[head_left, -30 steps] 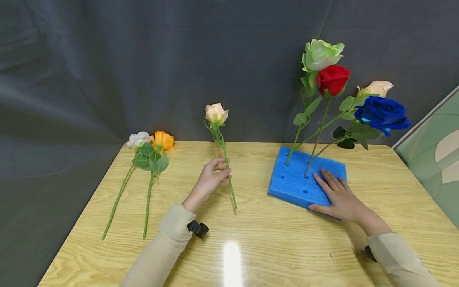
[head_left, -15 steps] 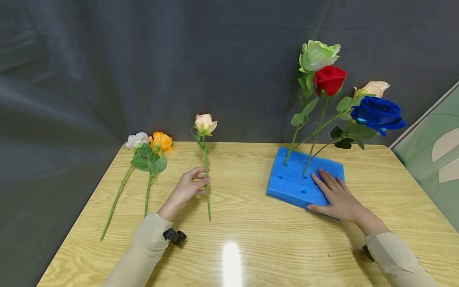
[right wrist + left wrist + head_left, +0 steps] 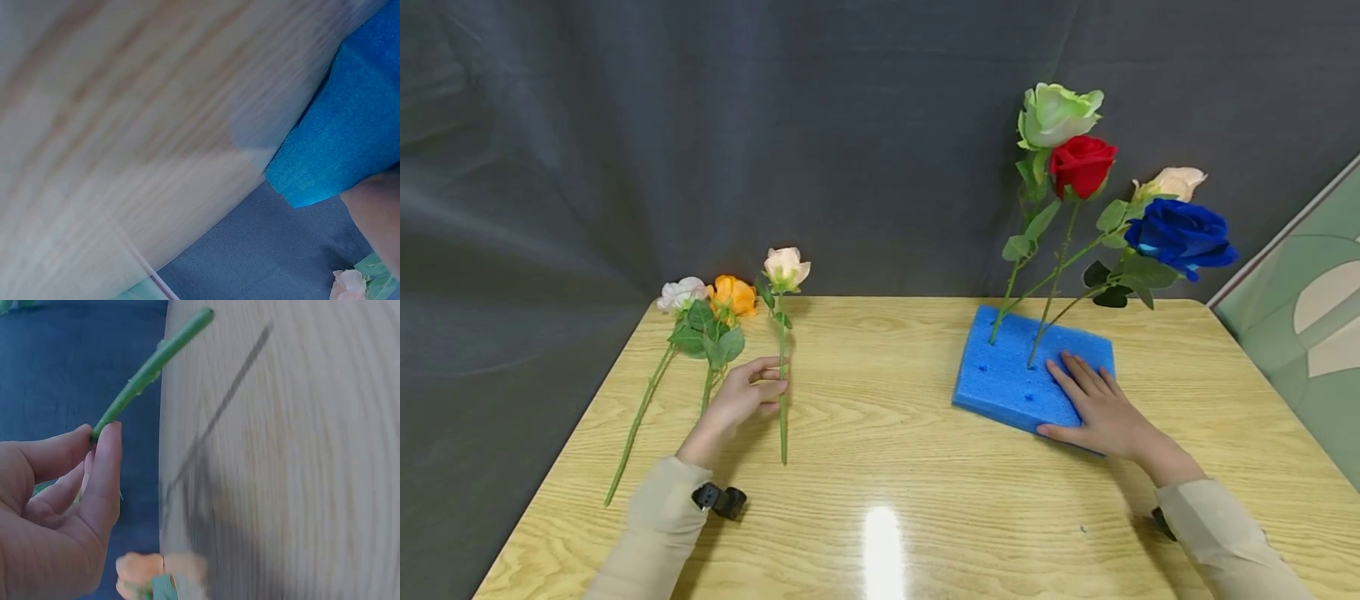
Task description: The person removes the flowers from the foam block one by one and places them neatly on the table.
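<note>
My left hand (image 3: 742,398) pinches the green stem of a pale pink rose (image 3: 787,269) between thumb and fingers, the bloom upward and the stem raised off the table. In the left wrist view the stem (image 3: 150,370) juts out past the fingertips and casts a shadow on the wood. My right hand (image 3: 1101,417) lies spread on the right part of a blue foam block (image 3: 1000,392). Standing in the block are a green-white rose (image 3: 1060,115), a red rose (image 3: 1082,167), a blue rose (image 3: 1182,237) and another pale pink rose (image 3: 1180,182), the last two leaning right.
A white rose (image 3: 681,294) and an orange rose (image 3: 732,297) lie on the left of the wooden table (image 3: 865,450), the orange one's stem partly behind the left hand. A dark curtain (image 3: 880,150) hangs behind the table. A green panel (image 3: 1300,292) stands at the right.
My left hand has carried the pale pink rose leftward and slightly down, close to the orange rose. The right hand stays on the foam block; the whole view shifts slightly.
</note>
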